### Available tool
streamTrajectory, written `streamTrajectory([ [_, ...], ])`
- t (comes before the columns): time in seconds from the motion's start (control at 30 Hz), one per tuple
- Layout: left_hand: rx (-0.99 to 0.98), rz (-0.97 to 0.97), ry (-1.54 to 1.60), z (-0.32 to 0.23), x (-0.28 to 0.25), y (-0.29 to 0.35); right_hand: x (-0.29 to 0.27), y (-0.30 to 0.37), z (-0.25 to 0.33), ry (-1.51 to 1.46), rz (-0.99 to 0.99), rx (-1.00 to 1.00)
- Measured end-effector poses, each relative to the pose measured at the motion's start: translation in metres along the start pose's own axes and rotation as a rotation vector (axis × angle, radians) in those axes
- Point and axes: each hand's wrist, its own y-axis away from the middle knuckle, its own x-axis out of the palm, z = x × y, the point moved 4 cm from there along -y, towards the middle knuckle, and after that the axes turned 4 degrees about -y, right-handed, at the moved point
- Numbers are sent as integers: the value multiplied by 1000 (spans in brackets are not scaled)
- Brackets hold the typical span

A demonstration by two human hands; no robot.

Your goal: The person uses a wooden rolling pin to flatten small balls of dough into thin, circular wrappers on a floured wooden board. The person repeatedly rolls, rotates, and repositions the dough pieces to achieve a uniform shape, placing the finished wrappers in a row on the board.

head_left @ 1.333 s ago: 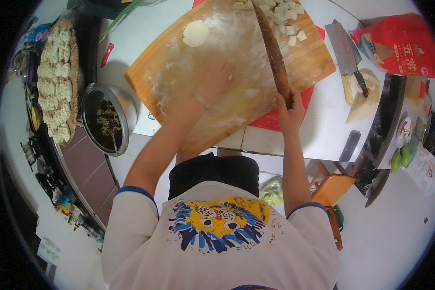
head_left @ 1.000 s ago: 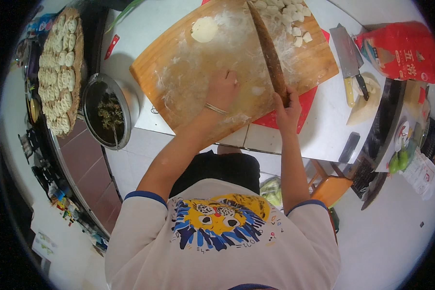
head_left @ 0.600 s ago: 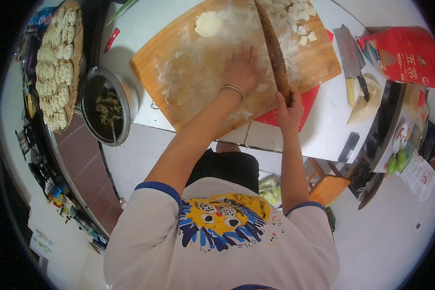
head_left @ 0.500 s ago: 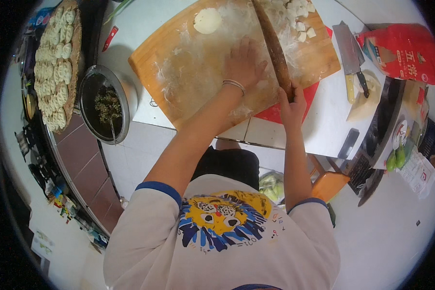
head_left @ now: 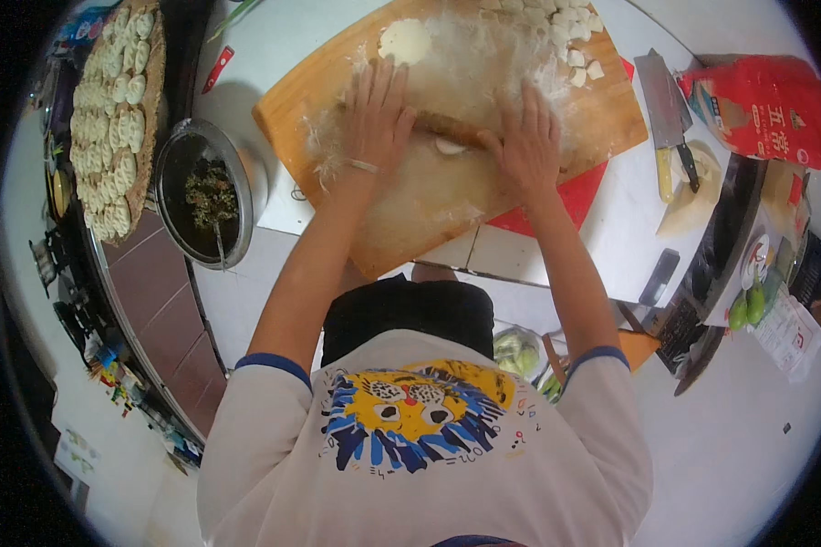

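A brown wooden rolling pin (head_left: 447, 129) lies crosswise on the floured wooden board (head_left: 397, 246). My left hand (head_left: 376, 118) rests over its left end, fingers stretched out and pointing away from me. Over the right end lies my right hand (head_left: 526, 144), its fingers likewise extended and its thumb toward the pin. Both palms hide the pin's ends. A small white piece of dough (head_left: 449, 147) shows under the pin's near edge, between my hands. Beyond my left fingertips is a round, flat dough wrapper (head_left: 404, 42).
Several cut dough pieces (head_left: 576, 58) sit at the board's far right. A cleaver (head_left: 663, 100) and a red bag (head_left: 764, 109) are further right. To the left stand a metal bowl of dark filling (head_left: 162, 187) and a tray of shaped dumplings (head_left: 119, 128).
The rolling pin has turned from lengthwise to crosswise and moved left. My left hand has lifted off the board onto the pin; my right hand has moved farther from me. Dough now shows under it.
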Motion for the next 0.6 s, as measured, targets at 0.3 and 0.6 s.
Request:
streamTrajectory([
  [0.3,-22,28,17,9,0,10,21,5,0,163,137,62],
  [0.6,-20,106,-3,5,10,59,19,55,2,-105,323,-10],
])
